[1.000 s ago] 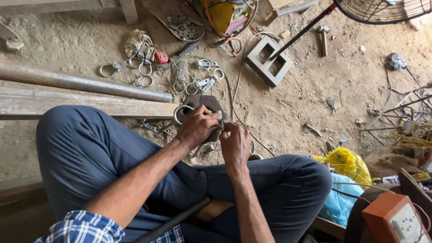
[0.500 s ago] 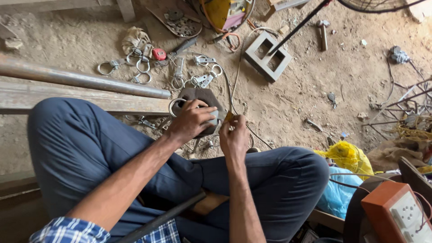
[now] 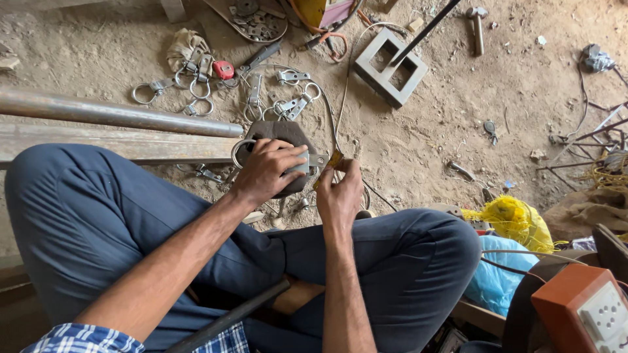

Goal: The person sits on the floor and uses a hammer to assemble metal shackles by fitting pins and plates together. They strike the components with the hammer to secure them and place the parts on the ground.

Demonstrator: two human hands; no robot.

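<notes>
While the left hand stays clamped, fingers wrapped, on the metal clamp atop the dark block, the right hand has lifted, pinching a small yellow-tipped holder beside it.

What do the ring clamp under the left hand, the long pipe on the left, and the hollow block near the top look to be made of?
Ring clamp: bare metal, likely steel, judging by its bright silvery sheen. The left hand presses it onto a dark rounded block, material unclear. Long pipe: metal, dull grey-brown with a streaked shine, possibly lightly rusted. Hollow block: grey and matte with two square openings, apparently concrete or painted metal; cannot tell which.
</notes>
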